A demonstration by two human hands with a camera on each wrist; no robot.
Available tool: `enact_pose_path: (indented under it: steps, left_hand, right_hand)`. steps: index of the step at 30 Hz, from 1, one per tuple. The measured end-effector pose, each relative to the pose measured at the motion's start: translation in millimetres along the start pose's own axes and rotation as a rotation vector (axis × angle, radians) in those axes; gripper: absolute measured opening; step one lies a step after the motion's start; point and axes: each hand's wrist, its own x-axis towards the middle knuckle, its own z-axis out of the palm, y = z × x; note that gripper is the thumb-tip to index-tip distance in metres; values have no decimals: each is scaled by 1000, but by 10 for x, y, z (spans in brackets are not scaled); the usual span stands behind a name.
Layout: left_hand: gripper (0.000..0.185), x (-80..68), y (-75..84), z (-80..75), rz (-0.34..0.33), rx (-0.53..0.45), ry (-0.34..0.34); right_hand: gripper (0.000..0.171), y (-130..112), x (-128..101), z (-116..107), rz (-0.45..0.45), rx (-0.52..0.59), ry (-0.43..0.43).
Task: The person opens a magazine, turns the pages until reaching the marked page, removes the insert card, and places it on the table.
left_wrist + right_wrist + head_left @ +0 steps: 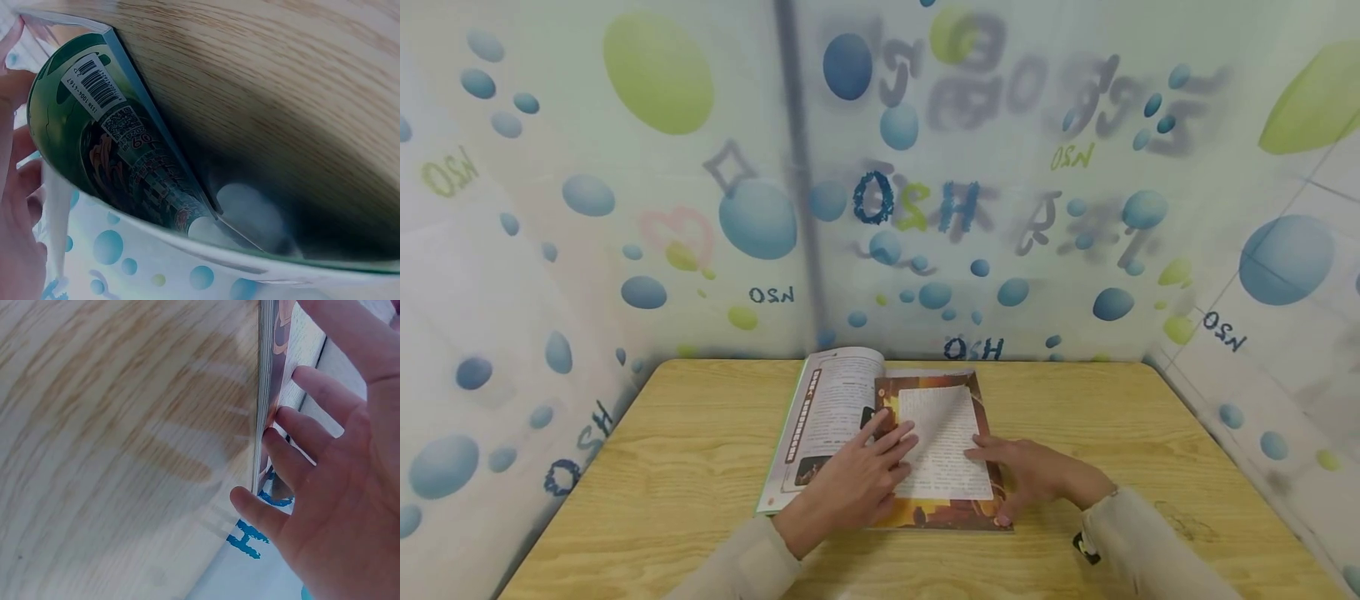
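An open magazine [943, 450] lies on the wooden table, with text on both pages. Its right page has a brown-orange border around a white text panel; the left page [842, 392] bows upward. My left hand [857, 479] rests across the inner part of the magazine, fingers extended over the right page. On the right edge, my right hand [1033, 471] touches the page with its fingers, the thumb by the lower corner. In the left wrist view the green cover [59, 134] with a barcode curves up off the table. The right wrist view shows fingertips [281, 415] along the stacked page edges.
The wooden table [700, 467] extends around the magazine on both sides. Behind it hangs a pale curtain-like wall [760, 325] with blue and green bubbles and mirrored lettering. A small black-and-white object [1086, 548] shows at the right sleeve's cuff.
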Motion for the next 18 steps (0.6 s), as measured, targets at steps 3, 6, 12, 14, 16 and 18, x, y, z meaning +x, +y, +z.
enact_pose_path:
  steps: [3,6,12,14,16,18]
  left_hand:
    - [42,18,8,-8,-36,-13,-9]
    - [48,31,13,-12,-76,-2,-31]
    - [43,26,11,-17,-151,14,-67]
    - [43,21,13,-20,-169,14,-87]
    - [43,15,14,-20,-181,18,-104]
    - [42,5,12,-13,-189,10,-108]
  right_hand:
    - [95,-10,2,2,6,8,1]
    - [95,-24,6,1,12,19,2]
    - [95,-27,13,14,34,28,5]
    - [96,-27,8,15,38,26,6]
    - [96,-30,2,13,36,20,8]
    - [97,-32,-5,12,35,24,11]
